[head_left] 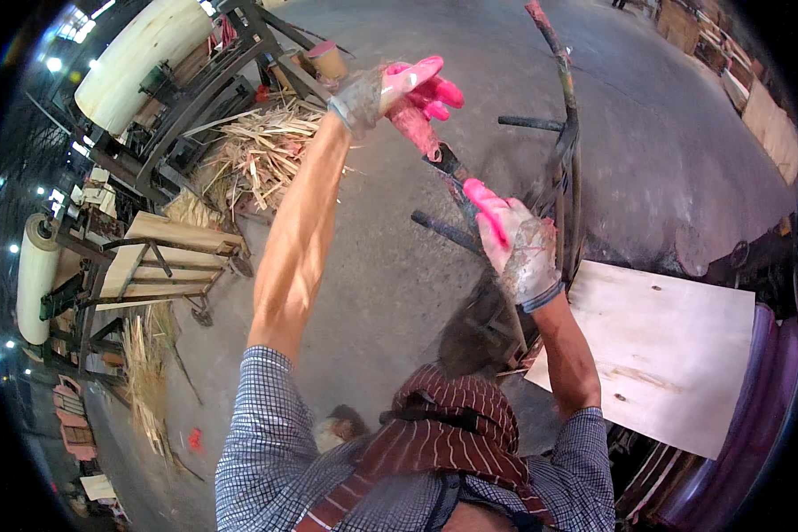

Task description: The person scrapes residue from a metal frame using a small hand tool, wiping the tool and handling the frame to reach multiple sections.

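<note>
Both my hands wear stained pale work gloves with bright pink fingers. My left hand [408,91] lies over a handle wrapped in worn pink material [414,129], its fingers stretched out and apart. That handle belongs to a dark metal tube frame [569,146], which has short stub bars and a second, red-tipped arm. My right hand [512,241] is lower and to the right, beside the frame's dark bar. Its fingers are extended toward the upper left, not wrapped round the bar. Whether its palm touches the frame is hidden.
A pale plywood sheet [661,355] lies at the right, next to purple rolled material [767,408]. Wood scraps [262,151] are heaped at the left, near a pinkish bucket [328,60]. Beyond stand a large pale roll [142,62] and a cart holding boards [168,262].
</note>
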The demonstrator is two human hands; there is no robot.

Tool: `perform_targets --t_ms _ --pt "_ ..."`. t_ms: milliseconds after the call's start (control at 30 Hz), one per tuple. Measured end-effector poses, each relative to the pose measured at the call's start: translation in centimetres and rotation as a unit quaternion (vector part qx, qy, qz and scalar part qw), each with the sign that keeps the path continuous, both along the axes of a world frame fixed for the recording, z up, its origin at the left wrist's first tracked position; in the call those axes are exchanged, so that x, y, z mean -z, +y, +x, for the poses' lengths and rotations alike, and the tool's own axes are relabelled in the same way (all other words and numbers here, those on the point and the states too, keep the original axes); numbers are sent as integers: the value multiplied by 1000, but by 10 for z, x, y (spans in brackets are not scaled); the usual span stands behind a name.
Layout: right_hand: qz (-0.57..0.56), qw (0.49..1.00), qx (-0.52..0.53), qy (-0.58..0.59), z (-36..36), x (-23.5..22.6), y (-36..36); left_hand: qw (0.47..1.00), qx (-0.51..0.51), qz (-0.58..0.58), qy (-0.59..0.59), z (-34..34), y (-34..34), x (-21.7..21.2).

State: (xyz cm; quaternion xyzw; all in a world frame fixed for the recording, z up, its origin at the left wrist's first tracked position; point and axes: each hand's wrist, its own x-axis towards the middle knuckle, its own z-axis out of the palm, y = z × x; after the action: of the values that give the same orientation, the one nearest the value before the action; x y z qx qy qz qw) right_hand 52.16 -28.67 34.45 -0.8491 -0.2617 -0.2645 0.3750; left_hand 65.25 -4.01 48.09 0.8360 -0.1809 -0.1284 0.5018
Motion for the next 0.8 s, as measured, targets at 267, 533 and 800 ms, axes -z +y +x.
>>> perform_targets --t_ms 267,533,800 --pt "71 995 33 60 -1 24 22 999 -3 -33 -2 -1 1 -1" --pt "-58 995 65 -47 4 11 17 1000 -12 -4 15 -7 -1 -4" --pt "-34 994 45 95 27 -28 40 996 6 -82 -44 -8 -7 -1"
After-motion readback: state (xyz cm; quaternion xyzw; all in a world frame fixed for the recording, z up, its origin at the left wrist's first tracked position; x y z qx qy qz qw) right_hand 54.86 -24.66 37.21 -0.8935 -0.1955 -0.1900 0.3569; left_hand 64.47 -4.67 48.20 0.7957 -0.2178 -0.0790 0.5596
